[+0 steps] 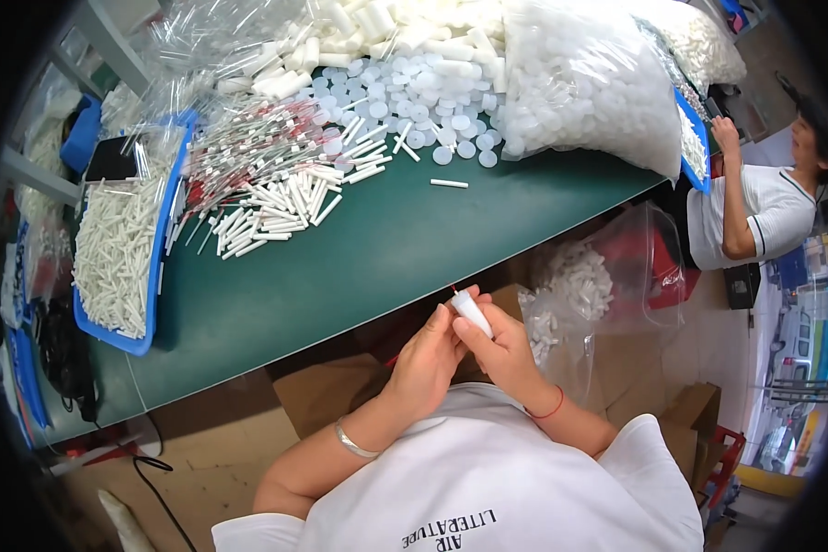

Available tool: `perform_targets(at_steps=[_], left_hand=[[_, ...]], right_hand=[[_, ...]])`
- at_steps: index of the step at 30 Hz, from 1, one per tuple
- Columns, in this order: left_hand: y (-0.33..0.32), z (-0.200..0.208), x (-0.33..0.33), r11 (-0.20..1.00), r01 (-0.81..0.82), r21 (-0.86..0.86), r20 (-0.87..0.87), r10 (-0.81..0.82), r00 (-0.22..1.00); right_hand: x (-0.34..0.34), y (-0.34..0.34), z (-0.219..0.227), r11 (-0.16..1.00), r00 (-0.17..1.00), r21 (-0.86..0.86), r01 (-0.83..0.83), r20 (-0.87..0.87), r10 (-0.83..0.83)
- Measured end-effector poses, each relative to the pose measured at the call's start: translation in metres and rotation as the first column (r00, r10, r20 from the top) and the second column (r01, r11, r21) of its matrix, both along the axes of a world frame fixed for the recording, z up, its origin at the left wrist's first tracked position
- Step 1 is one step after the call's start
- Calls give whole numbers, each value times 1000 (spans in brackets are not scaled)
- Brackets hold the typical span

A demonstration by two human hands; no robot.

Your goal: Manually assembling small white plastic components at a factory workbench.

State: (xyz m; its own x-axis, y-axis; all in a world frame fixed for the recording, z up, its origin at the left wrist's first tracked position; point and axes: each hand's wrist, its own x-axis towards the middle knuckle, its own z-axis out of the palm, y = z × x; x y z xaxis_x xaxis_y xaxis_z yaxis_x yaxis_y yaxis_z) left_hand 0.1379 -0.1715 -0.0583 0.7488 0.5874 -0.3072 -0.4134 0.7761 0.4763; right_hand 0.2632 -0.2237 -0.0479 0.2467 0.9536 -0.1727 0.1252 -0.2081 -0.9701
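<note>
Just off the table's front edge, my two hands meet around a short white plastic tube [472, 315]. A thin red wire with a small white tip sticks out of its upper end. My right hand [509, 354] is closed on the tube, its thumb lying along the side. From the other side my left hand [426, 362] closes in against the tube, with most of its fingertips hidden behind it. On the green table [359, 267] lie a pile of thin white sticks [285, 204], one loose stick [449, 183], red-and-white wired pieces [253, 147] and translucent round discs [414, 97].
A blue tray [145, 344] of small white sticks stands at the left. White tubes [368, 28] and a bulging clear bag [584, 87] cover the back. Below the table's right side hangs a bag of white parts [575, 281]. A co-worker [754, 202] sits at the right.
</note>
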Motion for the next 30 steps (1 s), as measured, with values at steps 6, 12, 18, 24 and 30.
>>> perform_targets(at_steps=[6,12,18,24,30], left_hand=[[4,-5,1,999,-37,-34,6,37,999],[9,-7,-1,999,-34,-39,44,36,998],[13,-9,-5,999,16,40,65,-18,998],[17,-16,-11,996,67,62,26,-69,997],[17,-25,-19,976,58,209,-67,-45,997]], right_hand=[[-5,14,2,1000,1000,-8,25,-1,-25],[-12,19,5,996,998,-66,65,24,-63],[-21,22,6,994,984,-27,107,144,-102],[-24,21,1,991,968,31,129,212,-133],[-22,16,-4,975,799,-214,56,-576,-173]])
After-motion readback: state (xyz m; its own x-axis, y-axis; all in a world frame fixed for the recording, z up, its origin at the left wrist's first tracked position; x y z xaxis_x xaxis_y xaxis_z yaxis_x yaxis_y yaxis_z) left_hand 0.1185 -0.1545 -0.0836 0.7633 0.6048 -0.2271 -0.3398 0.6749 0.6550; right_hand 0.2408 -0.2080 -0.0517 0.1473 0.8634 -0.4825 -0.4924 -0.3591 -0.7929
